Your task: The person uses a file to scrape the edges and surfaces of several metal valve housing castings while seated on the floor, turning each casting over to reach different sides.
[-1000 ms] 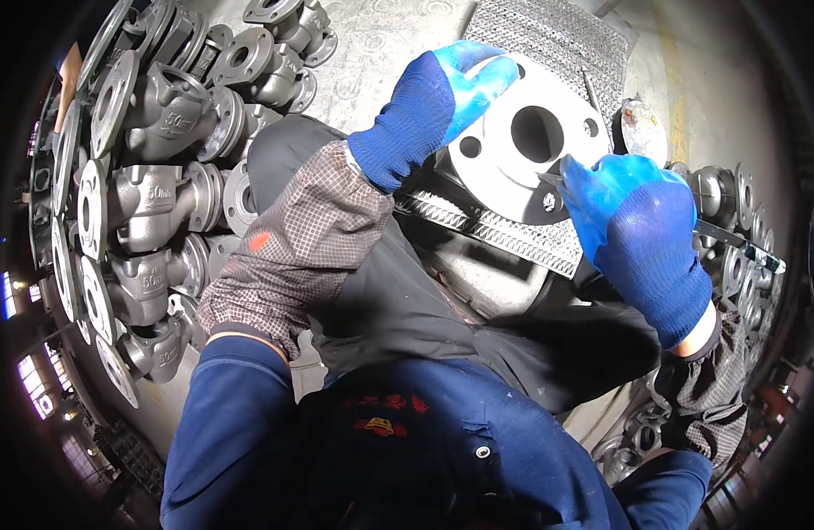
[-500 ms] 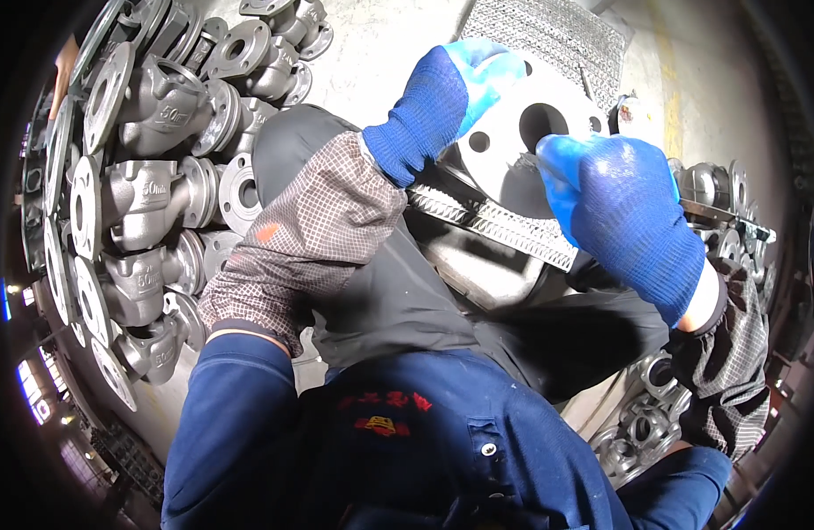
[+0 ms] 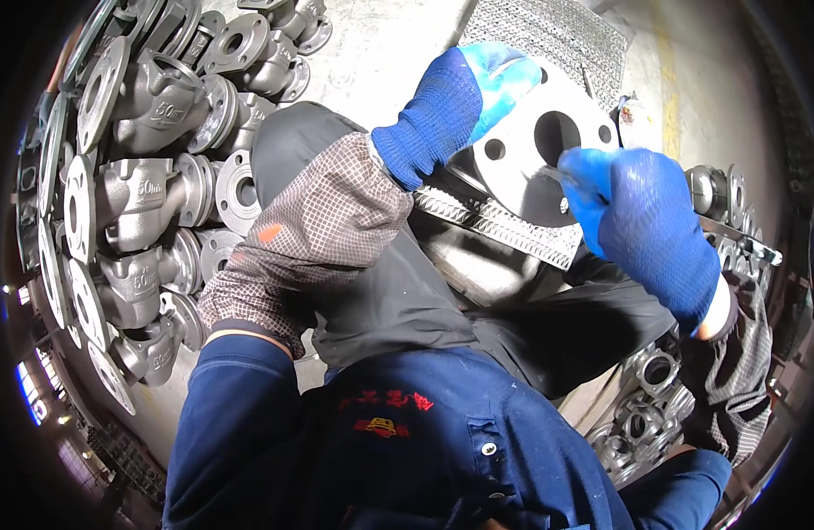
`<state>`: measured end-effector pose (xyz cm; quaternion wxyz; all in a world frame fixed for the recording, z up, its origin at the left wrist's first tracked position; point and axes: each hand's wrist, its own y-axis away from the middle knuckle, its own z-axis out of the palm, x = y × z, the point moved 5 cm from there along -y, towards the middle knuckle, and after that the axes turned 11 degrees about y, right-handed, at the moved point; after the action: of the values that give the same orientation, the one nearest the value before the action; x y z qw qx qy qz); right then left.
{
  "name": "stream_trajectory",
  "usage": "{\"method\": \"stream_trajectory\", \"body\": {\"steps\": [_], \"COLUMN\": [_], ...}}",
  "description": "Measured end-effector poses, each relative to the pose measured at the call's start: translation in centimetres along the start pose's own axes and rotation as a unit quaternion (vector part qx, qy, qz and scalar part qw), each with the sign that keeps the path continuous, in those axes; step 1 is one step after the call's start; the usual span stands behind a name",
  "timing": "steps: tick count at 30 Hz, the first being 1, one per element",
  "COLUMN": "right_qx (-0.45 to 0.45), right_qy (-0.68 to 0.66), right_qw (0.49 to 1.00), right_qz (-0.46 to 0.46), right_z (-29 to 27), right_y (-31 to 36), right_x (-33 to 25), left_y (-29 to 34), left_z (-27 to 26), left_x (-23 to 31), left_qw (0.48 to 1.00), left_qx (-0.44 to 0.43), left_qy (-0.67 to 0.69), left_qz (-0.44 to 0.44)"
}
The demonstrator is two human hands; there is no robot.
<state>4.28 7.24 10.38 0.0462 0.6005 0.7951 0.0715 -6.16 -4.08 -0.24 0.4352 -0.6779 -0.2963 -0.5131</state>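
A round metal flange with a large central bore and smaller bolt holes faces up in front of me. My left hand, in a blue coated glove, is closed over its upper left rim. My right hand, gloved the same way, is closed at the right of the bore. From its fingers a thin metal tool points left across the flange face, just below the bore. Most of the tool is hidden in the glove, so its exact kind does not show. The flange's lower part lies in shadow.
Beneath the flange is a perforated metal grating, with a patterned metal sheet behind. Grey flanged valve bodies are stacked at left. More castings lie at lower right, and others stand at far right.
The flange and both my hands have shifted slightly right. My right hand has moved a little down and right, and the thin tool's tip now shows below the bore.
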Motion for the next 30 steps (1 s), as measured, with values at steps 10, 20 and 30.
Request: {"method": "stream_trajectory", "body": {"steps": [10, 20, 30], "right_qx": [-0.047, 0.010, -0.023], "right_qy": [-0.228, -0.008, -0.063], "right_qw": [0.968, 1.000, 0.998], "right_qz": [0.090, -0.023, 0.019], "right_z": [1.2, 0.3, 0.7], "right_y": [0.0, 2.3, 2.0], "right_x": [1.3, 1.4, 1.6], "left_y": [0.2, 0.0, 0.7], "left_z": [0.1, -0.4, 0.4], "left_x": [1.6, 1.3, 2.4], "left_qw": [0.956, 0.991, 0.905], "left_qx": [-0.044, -0.032, -0.082], "left_qy": [-0.200, -0.119, -0.335], "left_qz": [0.211, 0.049, 0.248]}}
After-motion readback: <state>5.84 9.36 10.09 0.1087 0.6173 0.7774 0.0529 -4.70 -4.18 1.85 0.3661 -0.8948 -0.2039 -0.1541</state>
